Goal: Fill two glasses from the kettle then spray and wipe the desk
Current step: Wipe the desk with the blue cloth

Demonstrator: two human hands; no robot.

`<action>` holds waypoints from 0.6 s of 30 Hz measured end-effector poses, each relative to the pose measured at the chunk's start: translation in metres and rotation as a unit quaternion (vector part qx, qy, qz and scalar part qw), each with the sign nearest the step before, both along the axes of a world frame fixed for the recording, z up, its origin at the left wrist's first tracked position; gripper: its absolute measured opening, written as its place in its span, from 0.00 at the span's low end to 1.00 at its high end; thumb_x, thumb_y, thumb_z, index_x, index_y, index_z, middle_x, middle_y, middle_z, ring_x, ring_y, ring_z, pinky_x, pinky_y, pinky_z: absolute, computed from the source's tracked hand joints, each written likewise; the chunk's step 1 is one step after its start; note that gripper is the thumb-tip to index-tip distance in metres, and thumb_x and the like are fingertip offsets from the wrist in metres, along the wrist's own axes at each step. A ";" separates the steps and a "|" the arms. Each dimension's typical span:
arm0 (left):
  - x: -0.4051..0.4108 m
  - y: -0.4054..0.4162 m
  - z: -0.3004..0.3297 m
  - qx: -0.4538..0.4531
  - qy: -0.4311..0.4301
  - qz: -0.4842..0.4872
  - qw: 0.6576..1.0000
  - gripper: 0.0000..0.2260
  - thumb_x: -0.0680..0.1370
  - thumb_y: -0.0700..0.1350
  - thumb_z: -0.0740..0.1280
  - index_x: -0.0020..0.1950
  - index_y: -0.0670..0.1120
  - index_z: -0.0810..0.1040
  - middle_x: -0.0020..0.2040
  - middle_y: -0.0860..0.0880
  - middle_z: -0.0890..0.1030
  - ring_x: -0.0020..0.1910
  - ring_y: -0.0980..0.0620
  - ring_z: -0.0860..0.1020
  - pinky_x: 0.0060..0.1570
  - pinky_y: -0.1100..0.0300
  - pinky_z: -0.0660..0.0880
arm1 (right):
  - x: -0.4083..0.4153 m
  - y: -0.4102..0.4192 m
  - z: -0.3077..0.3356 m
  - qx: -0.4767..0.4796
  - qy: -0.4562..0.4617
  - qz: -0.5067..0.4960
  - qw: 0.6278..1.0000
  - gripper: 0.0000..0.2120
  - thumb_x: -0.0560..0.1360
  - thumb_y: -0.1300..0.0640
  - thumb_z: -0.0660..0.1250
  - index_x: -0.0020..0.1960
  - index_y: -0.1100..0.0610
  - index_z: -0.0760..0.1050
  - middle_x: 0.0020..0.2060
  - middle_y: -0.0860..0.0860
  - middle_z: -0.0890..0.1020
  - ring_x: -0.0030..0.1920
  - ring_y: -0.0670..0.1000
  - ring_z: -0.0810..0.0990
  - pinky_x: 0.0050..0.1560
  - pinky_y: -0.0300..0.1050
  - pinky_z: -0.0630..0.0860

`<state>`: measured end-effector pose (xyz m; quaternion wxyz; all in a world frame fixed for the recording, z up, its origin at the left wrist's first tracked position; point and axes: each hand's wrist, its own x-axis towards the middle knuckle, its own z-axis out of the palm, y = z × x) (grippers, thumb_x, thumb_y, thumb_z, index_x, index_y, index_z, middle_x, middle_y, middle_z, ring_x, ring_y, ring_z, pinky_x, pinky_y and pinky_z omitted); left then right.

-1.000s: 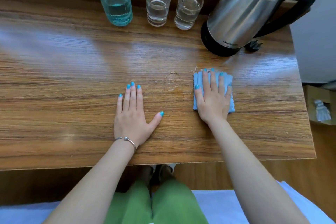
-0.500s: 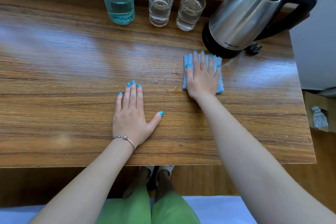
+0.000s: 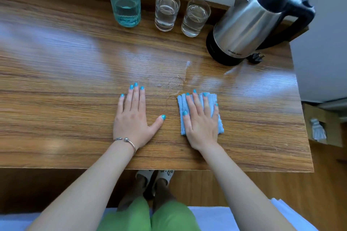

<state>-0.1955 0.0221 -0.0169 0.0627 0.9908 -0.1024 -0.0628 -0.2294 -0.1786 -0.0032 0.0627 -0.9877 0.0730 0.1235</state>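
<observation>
Blue cloth (image 3: 216, 99), folded small, flat on the wooden desk (image 3: 65, 84) right of centre, pinned under the right hand (image 3: 201, 124). Fingers (image 3: 197, 105) spread and laid flat across the cloth, palm pressing down, nothing curled around it. Left hand (image 3: 134, 118) just beside, apart from the cloth, open and flat on bare wood, thumb angled out toward the right hand, holding nothing. Silver bracelet (image 3: 127, 141) on the left wrist. Just beyond the cloth, a faint wet smear (image 3: 178, 80) with a pale streak running toward the back of the desk. Further back, along the wall edge: two clear glasses (image 3: 167, 12) (image 3: 195, 18) side by side, both upright with water in them. Left of the glasses, a ribbed teal glass bottle (image 3: 124, 5), part full. Right of the glasses, a steel kettle (image 3: 244, 26) with black base and handle, upright at the far right corner, a black plug (image 3: 256, 57) lying next to the base. Below the desk edge, green trousers (image 3: 148, 215) and pale slippers (image 3: 155, 174) on a wooden floor.
</observation>
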 end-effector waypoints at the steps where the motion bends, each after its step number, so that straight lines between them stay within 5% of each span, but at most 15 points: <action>1: 0.000 0.000 0.000 0.002 0.000 0.000 1.000 0.43 0.76 0.70 0.46 0.80 0.40 0.51 0.80 0.41 0.54 0.79 0.45 0.51 0.77 0.47 0.49 | 0.012 -0.002 0.000 -0.002 0.002 0.014 1.000 0.28 0.80 0.44 0.40 0.80 0.45 0.48 0.80 0.44 0.50 0.80 0.51 0.47 0.76 0.60 0.43; 9: -0.001 0.001 -0.002 0.001 -0.017 -0.003 1.000 0.42 0.77 0.70 0.47 0.80 0.41 0.49 0.80 0.42 0.53 0.79 0.46 0.50 0.77 0.47 0.49 | 0.157 0.003 -0.005 0.013 -0.020 -0.052 0.998 0.26 0.82 0.45 0.41 0.80 0.44 0.45 0.80 0.43 0.47 0.80 0.52 0.43 0.77 0.62 0.41; 18: -0.002 0.002 0.000 -0.023 -0.011 -0.008 1.000 0.38 0.77 0.62 0.47 0.80 0.39 0.52 0.80 0.40 0.53 0.79 0.45 0.51 0.77 0.46 0.48 | 0.012 0.049 -0.004 0.014 -0.017 -0.001 1.000 0.27 0.80 0.39 0.41 0.79 0.39 0.45 0.80 0.44 0.50 0.80 0.54 0.47 0.76 0.62 0.43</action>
